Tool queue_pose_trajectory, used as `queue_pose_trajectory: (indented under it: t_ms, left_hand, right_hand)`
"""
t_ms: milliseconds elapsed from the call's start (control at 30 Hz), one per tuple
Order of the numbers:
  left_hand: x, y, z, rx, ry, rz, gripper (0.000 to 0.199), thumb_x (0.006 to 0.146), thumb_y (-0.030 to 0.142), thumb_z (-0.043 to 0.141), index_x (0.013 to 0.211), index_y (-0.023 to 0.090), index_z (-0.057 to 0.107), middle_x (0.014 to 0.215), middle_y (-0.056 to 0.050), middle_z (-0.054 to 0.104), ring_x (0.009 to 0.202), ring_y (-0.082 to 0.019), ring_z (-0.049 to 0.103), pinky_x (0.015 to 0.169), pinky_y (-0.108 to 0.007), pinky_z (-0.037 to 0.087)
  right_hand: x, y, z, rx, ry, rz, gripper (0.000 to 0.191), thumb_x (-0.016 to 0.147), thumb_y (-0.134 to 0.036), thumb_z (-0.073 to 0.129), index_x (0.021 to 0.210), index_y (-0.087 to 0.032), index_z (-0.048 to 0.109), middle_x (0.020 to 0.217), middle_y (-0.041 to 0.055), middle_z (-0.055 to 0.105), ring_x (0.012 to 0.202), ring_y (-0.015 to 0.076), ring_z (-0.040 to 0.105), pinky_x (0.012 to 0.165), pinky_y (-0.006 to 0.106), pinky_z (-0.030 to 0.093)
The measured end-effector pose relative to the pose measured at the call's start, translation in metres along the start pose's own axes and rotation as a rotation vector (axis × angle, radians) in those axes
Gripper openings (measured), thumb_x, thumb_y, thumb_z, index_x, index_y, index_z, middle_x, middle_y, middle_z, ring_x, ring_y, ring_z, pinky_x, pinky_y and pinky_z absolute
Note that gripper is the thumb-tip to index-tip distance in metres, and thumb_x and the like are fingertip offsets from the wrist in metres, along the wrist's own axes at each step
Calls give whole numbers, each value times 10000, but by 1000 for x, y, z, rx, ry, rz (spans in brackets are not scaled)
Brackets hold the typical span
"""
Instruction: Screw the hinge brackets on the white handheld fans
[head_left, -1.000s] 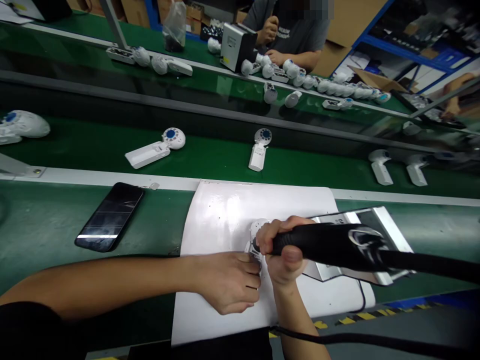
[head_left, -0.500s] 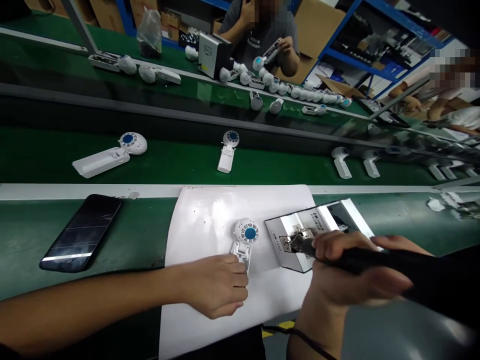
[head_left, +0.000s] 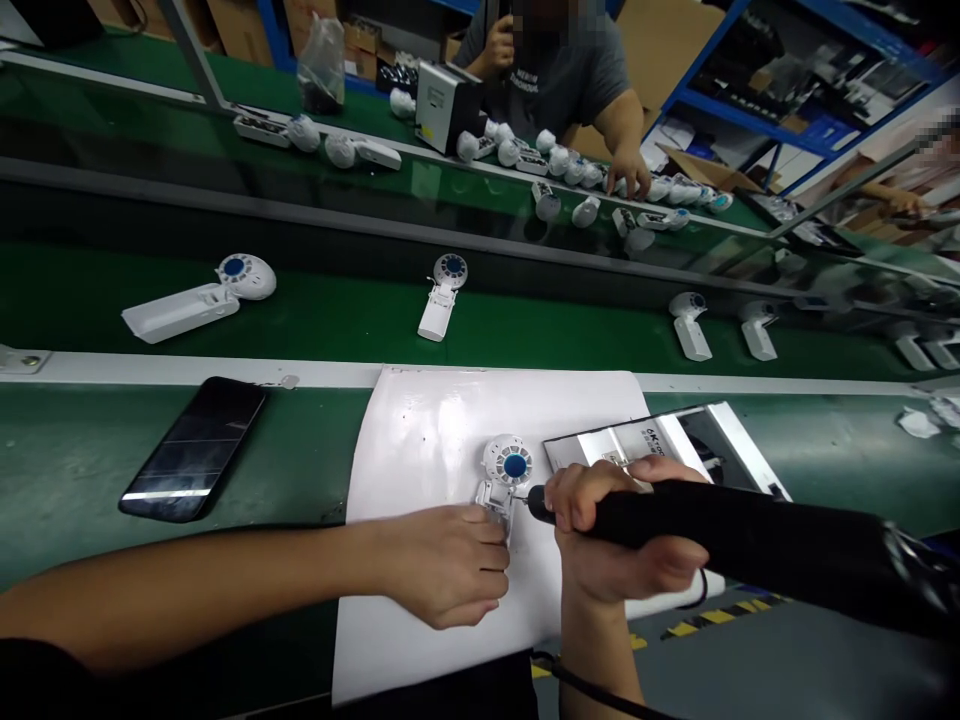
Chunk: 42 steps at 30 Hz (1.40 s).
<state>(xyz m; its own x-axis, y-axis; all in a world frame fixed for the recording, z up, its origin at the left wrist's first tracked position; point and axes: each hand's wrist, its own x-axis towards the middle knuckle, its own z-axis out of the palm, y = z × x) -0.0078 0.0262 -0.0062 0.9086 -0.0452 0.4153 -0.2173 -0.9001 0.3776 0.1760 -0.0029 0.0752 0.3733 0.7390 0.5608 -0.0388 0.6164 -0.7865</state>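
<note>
My left hand (head_left: 454, 565) is closed around the lower part of a white plastic device (head_left: 504, 450) with a round head and a blue disc, pressing it onto a white sheet (head_left: 412, 440). Its handle is mostly hidden under my fingers. A black electric screwdriver (head_left: 750, 540) is gripped in my right hand (head_left: 607, 530), held slanting with its thin bit pointing left. The bit's tip is at the hinge-like neck of the device; whether it touches a screw cannot be told. Behind my right hand stands a silver box (head_left: 664, 440), which looks like a screw feeder.
A black phone (head_left: 195, 450) lies left of the sheet. Similar white devices (head_left: 442, 295) lie on the green belt (head_left: 337, 310) beyond a white rail (head_left: 322, 372). Across the line, a co-worker's hand (head_left: 628, 172) reaches over a row of such parts. A cable hangs near my right wrist.
My right hand has brought the screwdriver left, from the silver box to the neck of the device. My left hand keeps its hold. The co-worker's hand has lowered to the row of parts.
</note>
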Motion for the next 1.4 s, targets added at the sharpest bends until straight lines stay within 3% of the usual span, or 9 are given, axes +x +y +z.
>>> queue_pose_trajectory:
  t_ms: [233,533,700,833,1067,1133,1233,1300,1400]
  left_hand:
    - [1,-1,1,6,39,15,190,1054,292,684,886,211,650,910,-44,700,945,-226,641,944,-395,501]
    - [0,-1,3,5,19,24,209,1072,290,650,878,211,652,913,-51,707,941,-225,633,922,-398,513]
    - [1,0,2,14,31,11,195,1061,294,660,884,214,661,924,-49,713,963,-228,638,944,-396,507]
    - [2,-1,0,55,39,13,205,1060,308,654,885,202,670,907,-48,694,950,-233,627,947,-399,498]
    - [1,6,10,284,25,-73,424,1087,554,620,970,159,717,924,-97,702,915,-276,626,917,-456,491]
    - [1,-5,4,327,-41,-210,397,1089,528,629,975,162,735,926,-99,718,938,-281,639,976,-460,501]
    - [3,-51,-32,421,-130,-496,234,1072,322,618,993,157,764,1049,-139,747,1098,-326,661,1110,-503,474]
    - [4,-95,-65,487,-101,-636,275,1033,119,514,1129,105,771,1276,-221,722,1313,-401,602,1183,-590,416]
    - [3,-149,-110,539,-91,-780,379,1014,78,455,1261,60,741,1431,-265,653,1394,-432,551,1189,-611,412]
  right_hand:
    - [-2,15,5,-2,24,51,351,1015,-638,623,1104,-300,590,567,-125,512,386,107,403,445,260,465]
    - [1,6,-3,-29,6,18,447,1003,-731,618,1150,-310,622,578,-116,560,379,119,442,437,293,506]
    - [-4,21,1,-15,-18,73,290,1001,-577,656,1097,-312,588,566,-127,505,384,106,412,437,254,466]
    - [-8,28,5,11,-13,116,283,989,-549,671,1097,-304,581,565,-126,495,401,98,397,454,240,456]
    - [-13,27,13,36,20,63,279,963,-484,767,1100,-276,641,587,-97,558,436,113,477,463,260,470]
    - [-14,14,10,19,62,-34,364,954,-574,782,1163,-292,687,644,-73,625,466,138,539,457,297,506]
    - [-13,-16,-6,-148,149,-229,490,972,-661,732,1326,-323,704,791,-7,745,551,206,640,477,395,570]
    - [-7,-33,-22,-292,209,-322,532,999,-709,657,1365,-323,679,737,-11,718,506,215,597,458,415,551]
    - [12,-40,-44,-395,298,-369,560,969,-804,625,1220,-303,633,569,-85,573,382,170,441,381,354,454]
